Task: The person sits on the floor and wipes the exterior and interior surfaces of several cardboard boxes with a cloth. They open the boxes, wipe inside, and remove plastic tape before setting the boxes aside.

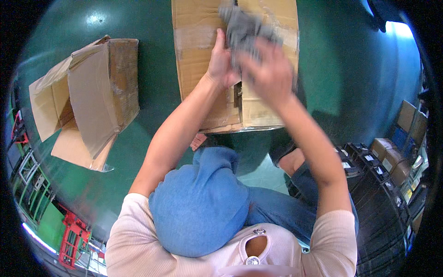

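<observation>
A soft grey cloth bundle [249,34], blurred by motion, is above the large cardboard box [198,69] in front of me. My left hand [224,64] holds its near left side, thumb pointing up and the other fingers mostly hidden by the cloth. Against its near right side is my right hand [272,76], smeared by movement, so its grip does not show clearly. Below both hands, the box has its top flaps meeting at a dark gap, with worn clear tape across them.
An open cardboard box [92,97] lies tilted on the green floor [154,60] to the left, flaps spread. Black crates [374,184] stand at the lower right, near smaller cartons [390,157]. Red metal equipment [74,235] is at the lower left. My bent knee [198,207] is close to the large box.
</observation>
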`<state>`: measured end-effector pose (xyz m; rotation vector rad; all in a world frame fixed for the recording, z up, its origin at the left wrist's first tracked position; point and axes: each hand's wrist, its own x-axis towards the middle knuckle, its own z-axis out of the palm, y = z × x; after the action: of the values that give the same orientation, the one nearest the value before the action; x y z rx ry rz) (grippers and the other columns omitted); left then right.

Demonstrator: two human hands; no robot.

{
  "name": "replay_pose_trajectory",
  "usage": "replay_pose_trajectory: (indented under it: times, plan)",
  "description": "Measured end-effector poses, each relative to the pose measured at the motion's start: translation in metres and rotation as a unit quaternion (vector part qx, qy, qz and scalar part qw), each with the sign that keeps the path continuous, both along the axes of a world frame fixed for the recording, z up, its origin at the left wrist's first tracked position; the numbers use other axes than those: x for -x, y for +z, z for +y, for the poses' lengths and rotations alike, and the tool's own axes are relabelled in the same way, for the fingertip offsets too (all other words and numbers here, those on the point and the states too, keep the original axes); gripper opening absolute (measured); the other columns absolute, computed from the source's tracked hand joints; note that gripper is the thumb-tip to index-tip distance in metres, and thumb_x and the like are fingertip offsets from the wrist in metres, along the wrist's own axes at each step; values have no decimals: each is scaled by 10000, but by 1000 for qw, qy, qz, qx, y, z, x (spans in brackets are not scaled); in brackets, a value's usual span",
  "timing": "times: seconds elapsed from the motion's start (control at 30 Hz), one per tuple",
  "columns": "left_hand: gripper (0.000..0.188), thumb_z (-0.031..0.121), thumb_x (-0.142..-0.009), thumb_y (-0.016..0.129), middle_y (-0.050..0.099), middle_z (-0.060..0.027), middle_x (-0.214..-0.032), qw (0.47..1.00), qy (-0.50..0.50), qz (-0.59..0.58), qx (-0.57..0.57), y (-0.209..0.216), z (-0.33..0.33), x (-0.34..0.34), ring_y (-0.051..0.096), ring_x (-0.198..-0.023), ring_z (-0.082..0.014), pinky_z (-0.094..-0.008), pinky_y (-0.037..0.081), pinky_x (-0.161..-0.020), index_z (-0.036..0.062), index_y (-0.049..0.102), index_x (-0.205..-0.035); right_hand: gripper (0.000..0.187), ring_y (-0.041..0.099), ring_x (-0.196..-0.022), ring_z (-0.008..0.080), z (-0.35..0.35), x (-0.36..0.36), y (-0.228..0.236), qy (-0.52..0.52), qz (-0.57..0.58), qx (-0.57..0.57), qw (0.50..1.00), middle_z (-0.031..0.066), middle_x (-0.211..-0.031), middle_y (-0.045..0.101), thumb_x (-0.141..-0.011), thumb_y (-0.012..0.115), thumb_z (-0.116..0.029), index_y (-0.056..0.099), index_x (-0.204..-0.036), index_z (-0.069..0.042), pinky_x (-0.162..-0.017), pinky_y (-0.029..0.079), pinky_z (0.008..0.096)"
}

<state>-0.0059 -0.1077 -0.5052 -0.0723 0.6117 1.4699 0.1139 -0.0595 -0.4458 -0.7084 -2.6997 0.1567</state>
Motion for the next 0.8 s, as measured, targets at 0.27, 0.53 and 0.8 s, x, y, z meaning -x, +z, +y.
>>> replay_pose_trajectory:
  times: [0.27,0.53,0.8]
  plan:
    - [800,726,-849,277,405,-117,-1395,980,-53,-172,-89,-7,-6,-2,404,-1266,-304,-468,333,-1050,165,310,-1418,328,600,-941,307,40,1,-12,25,26,-33,999,114,-1100,588,-681,691,-191,664,-996,-275,-739,522,394]
    - [519,303,-979,393,389,-71,-1393,997,-55,-19,-51,-8,-7,-7,430,-1245,-222,-411,359,-1043,160,201,-1439,273,523,-921,352,132,66,-10,-44,72,-81,993,164,-1009,538,-738,595,-137,622,-1009,-137,-763,472,427]
    - [574,288,-986,411,389,-50,-1378,999,-21,-43,-23,-15,-5,-10,460,-1208,-203,-404,411,-1001,157,109,-1455,379,582,-908,290,-10,-54,20,117,4,55,992,98,-1061,574,-610,724,-193,690,-974,-294,-755,511,393]
